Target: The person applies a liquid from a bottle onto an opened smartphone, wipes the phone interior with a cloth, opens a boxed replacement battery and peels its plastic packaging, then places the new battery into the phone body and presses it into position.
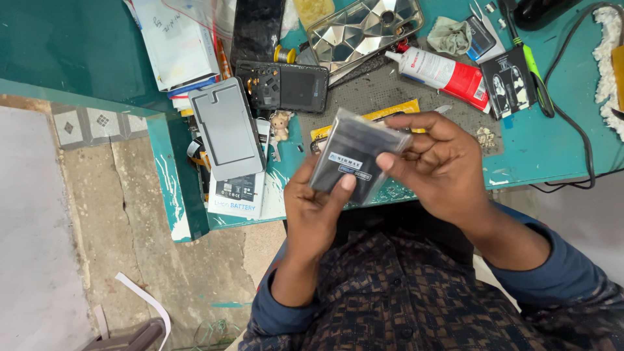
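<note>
A flat dark phone battery in a clear plastic sleeve [354, 155] is held up over the front edge of the teal workbench [552, 153]. My left hand [312, 211] grips its lower end from below, thumb on the front face. My right hand [442, 162] pinches its upper right side with fingertips and thumb. An opened black phone [283, 86] lies on the bench behind the battery, and a grey phone back panel [227, 129] rests to its left.
A red and white glue tube [445, 73], a mirrored faceted phone case [364, 29], a grey work mat [377, 94], a green-handled tool [536, 71], black cables [582, 130], small boxes and papers [175, 42] crowd the bench. Tiled floor [84, 214] lies at left.
</note>
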### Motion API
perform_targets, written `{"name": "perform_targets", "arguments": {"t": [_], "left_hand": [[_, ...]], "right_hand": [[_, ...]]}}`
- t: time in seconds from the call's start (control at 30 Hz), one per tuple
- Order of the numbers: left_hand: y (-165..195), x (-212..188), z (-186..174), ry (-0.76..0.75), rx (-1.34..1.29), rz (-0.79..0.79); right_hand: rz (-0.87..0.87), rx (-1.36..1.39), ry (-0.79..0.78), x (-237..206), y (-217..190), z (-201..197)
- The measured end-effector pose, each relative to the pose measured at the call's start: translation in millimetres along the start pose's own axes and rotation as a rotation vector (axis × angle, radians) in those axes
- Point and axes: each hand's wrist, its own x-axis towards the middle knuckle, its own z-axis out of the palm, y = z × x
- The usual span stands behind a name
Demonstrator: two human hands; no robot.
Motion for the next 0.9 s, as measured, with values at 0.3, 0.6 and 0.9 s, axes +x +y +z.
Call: {"name": "perform_targets", "arguments": {"t": [0.3,0.6,0.9], "left_hand": [[-11.1,-1.2,-9.9,0.066,-0.240,-0.059],[14.2,-2.4,2.7,-0.008,-0.309,-0.215],[6.9,-8.2,0.8,0.018,0.009,-0.070]], "right_hand": [[-0.860,-1.010,-0.275,23.5,-39.5,-19.6],[-1.225,-1.249,-0.455,41.1,-47.5,-30.9],[-1.076,-1.060,-0.519,46.5,-43.4,-31.4]]}}
